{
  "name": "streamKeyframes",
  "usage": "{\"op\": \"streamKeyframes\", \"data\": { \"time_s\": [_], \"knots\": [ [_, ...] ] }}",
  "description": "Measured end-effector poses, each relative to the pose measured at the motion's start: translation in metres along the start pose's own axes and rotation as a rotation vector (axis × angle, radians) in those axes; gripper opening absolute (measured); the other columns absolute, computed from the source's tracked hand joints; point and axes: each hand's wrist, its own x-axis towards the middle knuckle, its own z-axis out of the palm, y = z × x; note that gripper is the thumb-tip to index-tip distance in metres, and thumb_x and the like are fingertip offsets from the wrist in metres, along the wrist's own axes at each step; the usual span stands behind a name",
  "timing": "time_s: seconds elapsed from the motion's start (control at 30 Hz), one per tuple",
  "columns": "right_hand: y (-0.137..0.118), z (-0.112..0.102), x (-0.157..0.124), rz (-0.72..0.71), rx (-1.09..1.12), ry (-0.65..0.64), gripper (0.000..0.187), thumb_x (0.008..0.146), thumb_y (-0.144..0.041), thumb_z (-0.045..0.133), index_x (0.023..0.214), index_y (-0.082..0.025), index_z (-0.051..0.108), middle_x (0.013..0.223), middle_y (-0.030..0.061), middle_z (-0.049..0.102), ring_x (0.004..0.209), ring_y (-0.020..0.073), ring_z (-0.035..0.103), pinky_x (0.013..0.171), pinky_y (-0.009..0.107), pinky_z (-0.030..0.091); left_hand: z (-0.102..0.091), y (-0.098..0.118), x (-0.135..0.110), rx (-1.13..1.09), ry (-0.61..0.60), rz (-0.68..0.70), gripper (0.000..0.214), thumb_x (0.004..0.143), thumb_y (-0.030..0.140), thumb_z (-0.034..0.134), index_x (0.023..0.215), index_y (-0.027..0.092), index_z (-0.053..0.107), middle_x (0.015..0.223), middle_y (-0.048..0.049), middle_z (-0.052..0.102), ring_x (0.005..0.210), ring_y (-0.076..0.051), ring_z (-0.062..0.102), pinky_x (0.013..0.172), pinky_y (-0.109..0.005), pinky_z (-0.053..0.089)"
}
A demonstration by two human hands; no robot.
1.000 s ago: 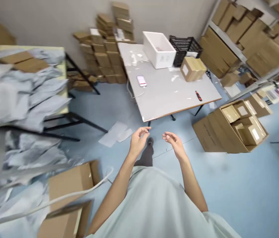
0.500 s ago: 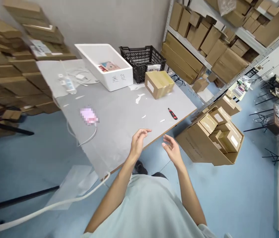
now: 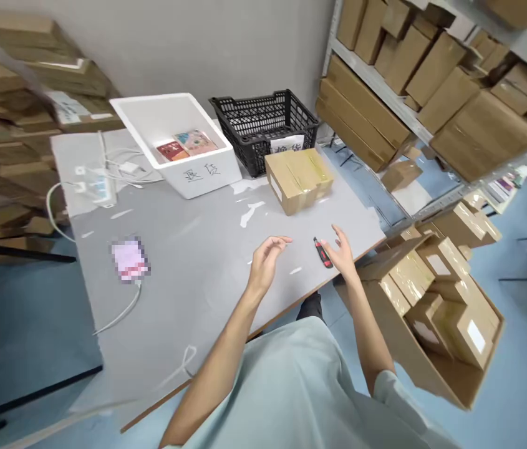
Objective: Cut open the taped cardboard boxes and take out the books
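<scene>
My left hand (image 3: 265,265) hovers over the grey tabletop (image 3: 198,262), its fingers loosely bent and holding nothing. My right hand (image 3: 342,254) is open beside a red and black utility knife (image 3: 323,253) lying on the table. Its thumb overlaps the knife's edge; I cannot tell whether they touch. Beyond both hands sits a taped cardboard box (image 3: 298,181). Behind that box stands a black plastic crate (image 3: 263,146) with a paper label. To its left, a white foam box (image 3: 211,174) holds a few flat, printed packs (image 3: 195,142).
A pixelated pink item (image 3: 131,259) with a cable lies left on the table, near a power strip (image 3: 103,189). At right, a large open carton (image 3: 394,327) holds several boxes. Cardboard stacks (image 3: 29,149) stand left; a loaded metal shelf (image 3: 380,93) stands right.
The view has moved closer to the table. My hands have moved forward from its near edge to over the top, and my right hand has come up beside the utility knife.
</scene>
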Motion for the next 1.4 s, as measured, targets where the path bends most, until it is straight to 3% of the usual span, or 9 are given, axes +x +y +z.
{"op": "streamKeyframes", "data": {
  "time_s": [0.27, 0.37, 0.5, 0.8, 0.93, 1.03, 1.17, 1.3, 1.4],
  "knots": [
    [0.016, 0.019, 0.289, -0.071, -0.496, -0.205, 0.08, 0.104, -0.057, 0.072, 0.172, -0.018, 0.059, 0.189, 0.0249, 0.035, 0.18, 0.0423, 0.021, 0.145, 0.064, 0.024, 0.061, 0.007, 0.074, 0.035, 0.282, -0.095, 0.025, 0.094, 0.051, 0.067, 0.095, 0.028, 0.077, 0.122, -0.0101, 0.087, 0.131, -0.035, 0.077, 0.122, -0.05, 0.056],
    [0.029, 0.039, 0.349, 0.004, -0.615, -0.309, 0.085, 0.105, -0.052, 0.072, 0.179, -0.015, 0.05, 0.192, 0.0271, 0.028, 0.181, 0.0445, 0.015, 0.143, 0.067, 0.023, 0.077, 0.005, 0.083, 0.049, 0.36, -0.12, 0.026, 0.096, 0.05, 0.066, 0.097, 0.028, 0.079, 0.123, -0.01, 0.088, 0.133, -0.035, 0.077, 0.123, -0.051, 0.055],
    [0.049, 0.055, 0.38, 0.14, -0.64, -0.347, 0.095, 0.103, -0.059, 0.077, 0.182, -0.018, 0.044, 0.196, 0.0296, 0.013, 0.181, 0.0464, 0.017, 0.142, 0.069, 0.022, 0.093, 0.001, 0.091, 0.053, 0.417, -0.165, 0.027, 0.096, 0.051, 0.067, 0.098, 0.028, 0.082, 0.124, -0.0104, 0.088, 0.133, -0.035, 0.077, 0.123, -0.052, 0.055],
    [0.056, 0.08, 0.398, 0.247, -0.687, -0.277, 0.107, 0.088, -0.046, 0.094, 0.175, -0.012, 0.041, 0.189, 0.0418, 0.013, 0.175, 0.0531, 0.025, 0.128, 0.073, 0.043, 0.123, -0.002, 0.112, 0.041, 0.348, -0.154, 0.029, 0.098, 0.049, 0.065, 0.101, 0.027, 0.084, 0.123, -0.0107, 0.088, 0.131, -0.034, 0.078, 0.122, -0.051, 0.057],
    [0.043, 0.082, 0.402, 0.245, -0.719, -0.257, 0.113, 0.075, -0.038, 0.099, 0.168, -0.005, 0.045, 0.179, 0.0444, 0.034, 0.168, 0.052, 0.035, 0.13, 0.066, 0.04, 0.129, 0.0, 0.106, 0.034, 0.283, -0.15, 0.033, 0.099, 0.049, 0.062, 0.104, 0.025, 0.083, 0.125, -0.0109, 0.087, 0.132, -0.033, 0.077, 0.122, -0.049, 0.057],
    [0.039, 0.06, 0.383, 0.21, -0.728, -0.179, 0.106, 0.071, -0.039, 0.098, 0.16, -0.003, 0.054, 0.167, 0.0398, 0.051, 0.159, 0.0489, 0.047, 0.132, 0.059, 0.037, 0.117, -0.001, 0.093, 0.012, 0.236, -0.129, 0.036, 0.1, 0.053, 0.06, 0.105, 0.025, 0.083, 0.126, -0.011, 0.087, 0.132, -0.033, 0.077, 0.124, -0.049, 0.055],
    [0.042, 0.001, 0.308, 0.233, -0.69, 0.021, 0.102, 0.07, -0.043, 0.095, 0.158, -0.007, 0.06, 0.161, 0.0338, 0.06, 0.149, 0.0466, 0.057, 0.132, 0.054, 0.039, 0.073, -0.014, 0.069, -0.051, 0.243, -0.12, 0.038, 0.096, 0.058, 0.064, 0.102, 0.024, 0.081, 0.125, -0.0128, 0.087, 0.132, -0.034, 0.077, 0.125, -0.05, 0.055],
    [0.048, -0.066, 0.193, 0.206, -0.76, 0.131, 0.095, 0.073, -0.052, 0.091, 0.154, -0.01, 0.063, 0.156, 0.0301, 0.064, 0.147, 0.0466, 0.058, 0.13, 0.055, 0.042, 0.019, -0.042, 0.037, -0.123, 0.261, -0.178, 0.041, 0.09, 0.061, 0.068, 0.102, 0.023, 0.08, 0.125, -0.0145, 0.087, 0.13, -0.036, 0.077, 0.127, -0.054, 0.054],
    [0.05, -0.102, 0.108, 0.048, -0.797, 0.221, 0.089, 0.07, -0.055, 0.092, 0.146, -0.015, 0.067, 0.15, 0.0273, 0.066, 0.145, 0.0484, 0.06, 0.128, 0.062, 0.046, -0.015, -0.062, 0.009, -0.162, 0.247, -0.217, 0.042, 0.09, 0.061, 0.068, 0.103, 0.022, 0.079, 0.126, -0.0152, 0.086, 0.131, -0.036, 0.077, 0.128, -0.055, 0.054]
  ]
}}
